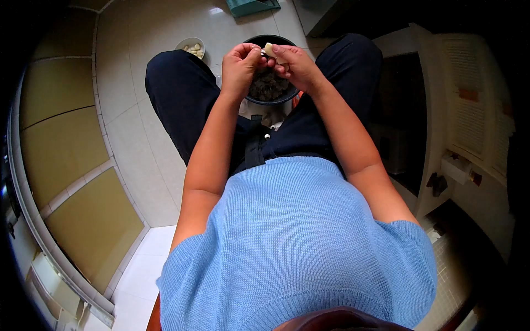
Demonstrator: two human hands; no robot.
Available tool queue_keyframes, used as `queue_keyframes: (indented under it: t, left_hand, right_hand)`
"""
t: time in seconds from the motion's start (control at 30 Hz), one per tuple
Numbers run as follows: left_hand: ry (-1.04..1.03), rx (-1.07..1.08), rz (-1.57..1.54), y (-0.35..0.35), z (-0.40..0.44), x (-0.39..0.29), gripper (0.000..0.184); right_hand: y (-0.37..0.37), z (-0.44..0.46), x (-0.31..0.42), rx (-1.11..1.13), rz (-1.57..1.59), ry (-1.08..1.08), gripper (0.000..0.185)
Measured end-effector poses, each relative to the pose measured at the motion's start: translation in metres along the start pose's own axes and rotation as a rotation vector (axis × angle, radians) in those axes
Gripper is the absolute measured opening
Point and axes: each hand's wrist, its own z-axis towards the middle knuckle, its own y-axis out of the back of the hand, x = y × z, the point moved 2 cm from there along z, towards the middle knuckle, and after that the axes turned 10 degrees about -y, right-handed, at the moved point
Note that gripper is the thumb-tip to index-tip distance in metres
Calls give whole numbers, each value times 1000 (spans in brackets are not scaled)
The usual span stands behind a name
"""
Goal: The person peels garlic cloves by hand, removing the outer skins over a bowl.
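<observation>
Both of my hands meet over the rim of a dark round basin [269, 102], which stands on the floor between my knees. My left hand [240, 66] has its fingers closed in a pinch around a small white bit, too small to name. My right hand [298, 65] is closed on a pale cream-coloured piece [269, 48], whose lower part shows beneath the fingers; its kind is unclear. Dark brown lumps [268, 85] lie inside the basin. Beyond my left knee, a white bowl [203, 45] holds several pale, roundish pieces [194, 50].
A teal dustpan-like object [251, 6] lies on the tiled floor [149, 25] at the top. Yellowish cabinet panels [66, 132] line the left side. To the right stand a dark-fronted cabinet [402, 121] and pale shelving. My knees flank the basin closely.
</observation>
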Motion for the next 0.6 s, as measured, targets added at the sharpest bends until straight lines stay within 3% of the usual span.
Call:
queue_keyframes:
  t: [0.33, 0.53, 0.6]
  left_hand:
    - [-41, -82, -31, 4, 4, 5, 11]
    - [-175, -25, 320, 9, 9, 19, 17]
    - [-341, 25, 594, 9, 10, 18, 17]
  right_hand:
    - [3, -1, 4, 1, 202, 37, 33]
    - [7, -2, 6, -85, 254, 138, 28]
    - [9, 0, 5, -86, 258, 146, 27]
